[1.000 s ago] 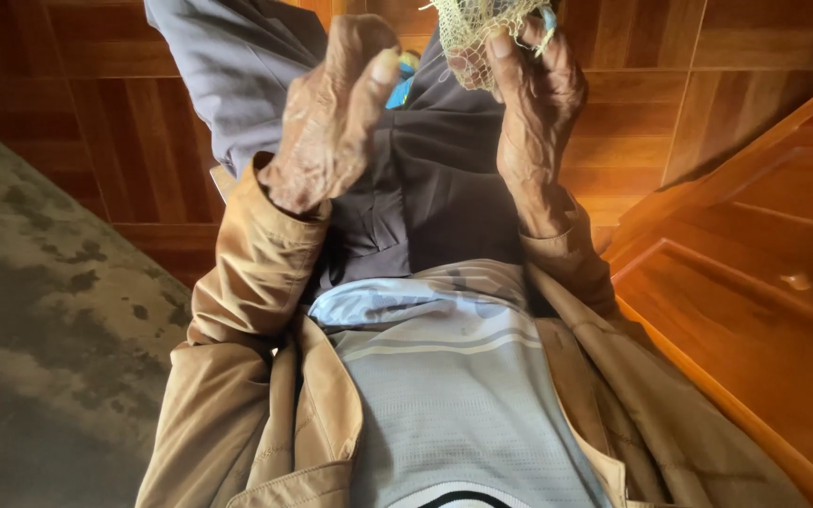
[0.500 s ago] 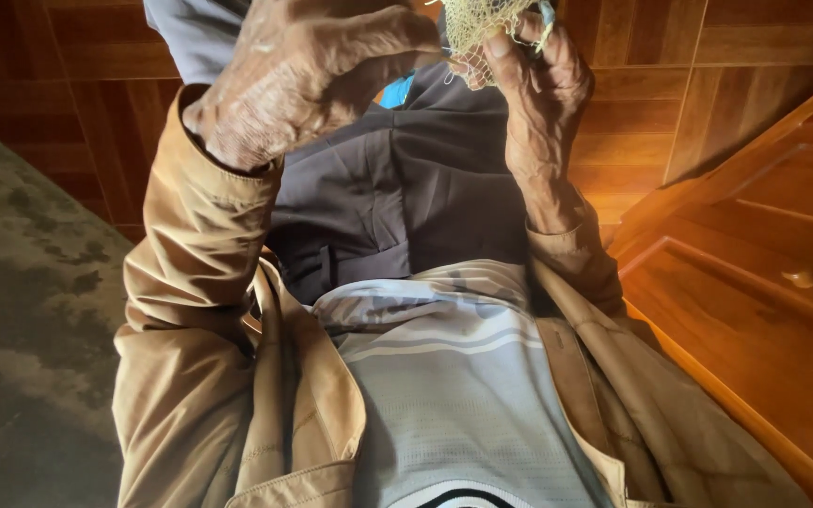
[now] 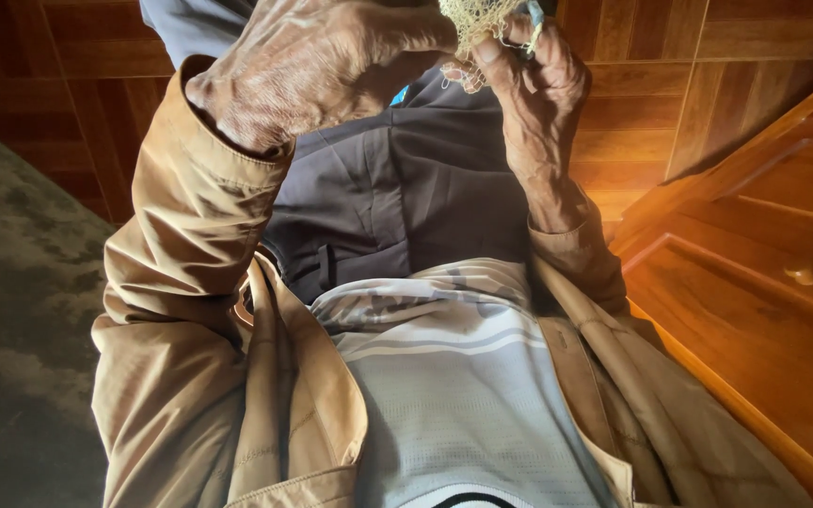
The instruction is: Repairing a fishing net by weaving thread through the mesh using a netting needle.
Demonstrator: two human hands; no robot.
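A grey rug [image 3: 11, 310] lay at the far left, over a dark wooden floor [image 3: 77, 103]. Next to it rose the tan jacket sleeve [image 3: 181, 245] of the left arm, bent upward. The left hand [image 3: 303, 71] was raised near the top edge, its back to the camera, fingers curled in and reaching toward the net; the fingertips were hidden behind the knuckles, so whether they pinched the net could not be told, though they lay right against it. Below the hands were dark trousers [image 3: 406, 188], and lower still a pale grey striped shirt [image 3: 454, 376] between the open jacket fronts. A small blue patch [image 3: 399, 95] showed just under the left hand, too little of it visible to name.

The net [image 3: 482, 21], a bunch of pale yellowish mesh, sat at the top edge between the two hands, partly cut off by the frame. The right hand [image 3: 538, 94] was closed around its lower part, fingers [image 3: 496, 56] folded over the mesh, with a loose bit of netting hanging by the thumb. A thin blue-grey band [image 3: 534, 17] crossed the top of that hand.

At the far right stood a wooden cabinet [image 3: 755, 310] with two small round knobs [image 3: 804, 274].
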